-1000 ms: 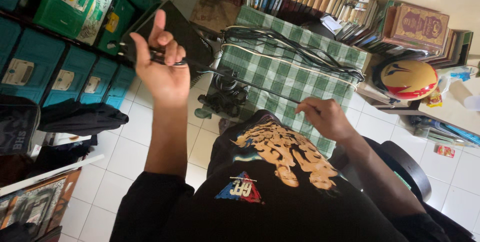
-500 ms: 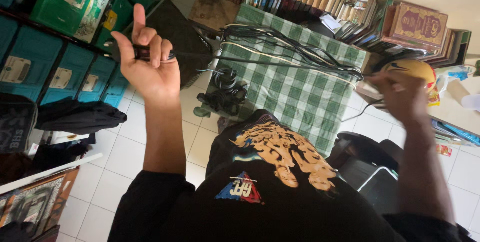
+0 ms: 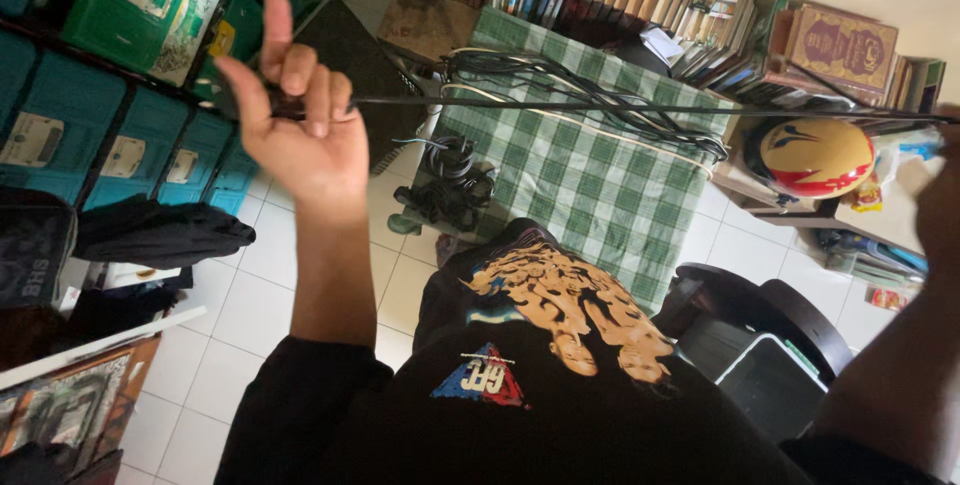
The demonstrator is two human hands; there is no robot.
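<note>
The left hand grips a thin black cable, pulled taut across the checked green cloth toward the right hand at the frame edge; its grip can't be told. Even tension, I judge, keeps the smooth cable from kinking.
</note>
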